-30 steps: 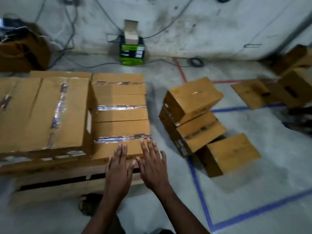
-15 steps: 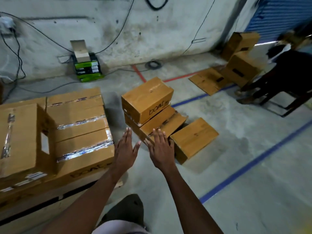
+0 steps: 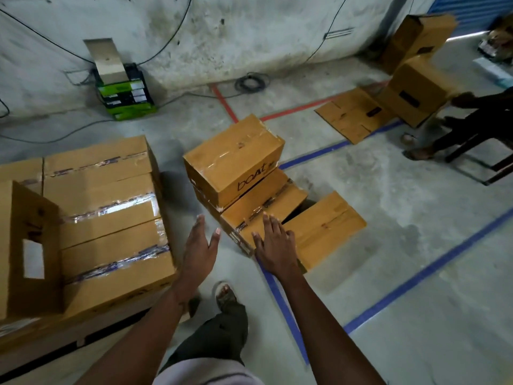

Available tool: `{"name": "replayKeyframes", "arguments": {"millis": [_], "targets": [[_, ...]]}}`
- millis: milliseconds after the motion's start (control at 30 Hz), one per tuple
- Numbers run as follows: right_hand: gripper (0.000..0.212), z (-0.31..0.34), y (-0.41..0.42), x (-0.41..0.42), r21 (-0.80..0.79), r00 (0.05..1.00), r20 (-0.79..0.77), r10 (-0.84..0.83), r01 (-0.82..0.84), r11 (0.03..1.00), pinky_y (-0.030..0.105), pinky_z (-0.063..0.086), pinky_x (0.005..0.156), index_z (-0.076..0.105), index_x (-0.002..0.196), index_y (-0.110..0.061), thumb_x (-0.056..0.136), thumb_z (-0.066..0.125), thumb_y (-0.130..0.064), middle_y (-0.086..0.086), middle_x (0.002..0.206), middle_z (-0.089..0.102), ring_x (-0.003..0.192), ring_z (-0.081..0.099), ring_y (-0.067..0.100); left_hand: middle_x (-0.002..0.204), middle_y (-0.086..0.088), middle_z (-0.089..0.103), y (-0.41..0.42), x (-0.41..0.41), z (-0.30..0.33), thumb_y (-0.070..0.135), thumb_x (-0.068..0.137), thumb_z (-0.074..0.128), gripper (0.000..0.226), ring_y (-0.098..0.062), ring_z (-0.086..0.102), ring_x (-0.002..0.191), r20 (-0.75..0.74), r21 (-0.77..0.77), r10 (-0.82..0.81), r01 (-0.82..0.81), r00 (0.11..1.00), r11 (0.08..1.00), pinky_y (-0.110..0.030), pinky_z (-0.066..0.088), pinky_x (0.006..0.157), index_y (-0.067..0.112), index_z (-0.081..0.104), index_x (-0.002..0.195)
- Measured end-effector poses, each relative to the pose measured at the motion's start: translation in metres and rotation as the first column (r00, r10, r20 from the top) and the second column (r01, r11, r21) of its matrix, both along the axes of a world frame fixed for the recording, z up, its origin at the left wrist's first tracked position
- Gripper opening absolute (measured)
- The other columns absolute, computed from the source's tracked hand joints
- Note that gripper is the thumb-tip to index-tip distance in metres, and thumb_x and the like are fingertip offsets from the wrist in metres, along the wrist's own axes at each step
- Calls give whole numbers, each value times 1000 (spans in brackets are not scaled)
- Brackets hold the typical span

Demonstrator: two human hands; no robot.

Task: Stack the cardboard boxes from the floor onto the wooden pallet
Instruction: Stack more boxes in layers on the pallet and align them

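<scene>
Three brown cardboard boxes lie on the concrete floor in the middle. The top box [image 3: 233, 159], printed "boat", rests tilted on a second box [image 3: 263, 207]. A third box [image 3: 322, 226] lies to their right. My left hand [image 3: 198, 245] is stretched out, fingers apart, over bare floor left of the second box. My right hand [image 3: 277, 245] is open above the near corner of the second box; contact cannot be told. On the left, several taped boxes [image 3: 105, 218] sit on the wooden pallet [image 3: 83, 337], whose front edge shows below them.
Blue tape lines [image 3: 416, 276] cross the floor. A green device [image 3: 125, 98] and a coiled cable [image 3: 251, 81] lie by the wall. Flattened cardboard [image 3: 352, 115] and more boxes [image 3: 416, 90] are at the far right, beside a person on a chair [image 3: 477, 129]. My foot [image 3: 224, 294] is below my hands.
My view has swung right, away from the pallet and towards the floor boxes. Both hands left the pallet boxes and now reach over the lower floor box.
</scene>
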State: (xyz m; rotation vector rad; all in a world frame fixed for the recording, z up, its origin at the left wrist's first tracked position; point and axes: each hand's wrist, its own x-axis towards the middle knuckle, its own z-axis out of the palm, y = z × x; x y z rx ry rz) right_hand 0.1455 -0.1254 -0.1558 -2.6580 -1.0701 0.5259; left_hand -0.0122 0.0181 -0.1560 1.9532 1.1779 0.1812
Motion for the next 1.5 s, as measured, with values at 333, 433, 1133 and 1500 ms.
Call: {"name": "replayKeyframes", "arguments": {"millis": [333,433,1133,1500], "targets": [[73,-12,111,178,-12,999,-26,-33,33,999,57,26,122,14,170,-18,111,24,-59,11,175,22,161,22,30,173,-8,22,118,136,-14,54,106,48,79,-32,28,156,-92,-37,61,-65,994,997,-51,26,124,23,9,167],[75,-27,145,239,-46,999,-3,-34,34,998,57,26,122,14,170,-17,110,22,-61,13,174,22,160,23,31,172,-11,24,147,173,-31,50,106,51,78,-33,29,156,-105,-92,133,-143,985,985,-49,27,124,21,11,167],[94,-348,388,584,-13,992,-129,3,-4,1000,59,27,120,26,165,-31,90,60,-76,27,159,28,145,29,52,158,-19,40,300,374,-363,87,93,33,111,-36,47,138,-243,330,800,-729,548,600,-50,50,99,7,12,166],[119,-329,396,595,11,957,-255,-138,146,989,60,28,122,25,161,-11,77,76,-78,25,160,32,149,28,48,134,-10,67,316,347,-318,71,82,74,80,-33,64,120,-104,-104,819,-825,565,556,-33,45,90,20,57,139]]}}
